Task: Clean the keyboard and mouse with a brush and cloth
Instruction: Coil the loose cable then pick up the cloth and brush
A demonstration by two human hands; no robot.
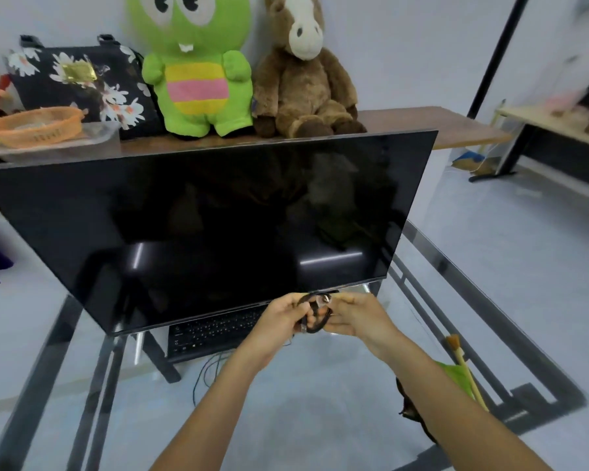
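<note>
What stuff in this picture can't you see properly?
Head view only:
- Mouse: not visible anywhere.
- Keyboard: top hidden behind the monitor, right end behind the left hand.
- Cable: its ends are lost inside the left hand and right hand.
- Brush and green cloth: partly behind the right forearm.

Glass-topped surface (320, 419) on a dark metal frame, pale grey floor (524, 249) visible through it. Plain light wall (405, 45) behind. Wooden shelf (439, 127) along the wall. Second light-wood table (551, 125) at far right, black pole (497, 56) beside it. Even, diffuse light.
</note>
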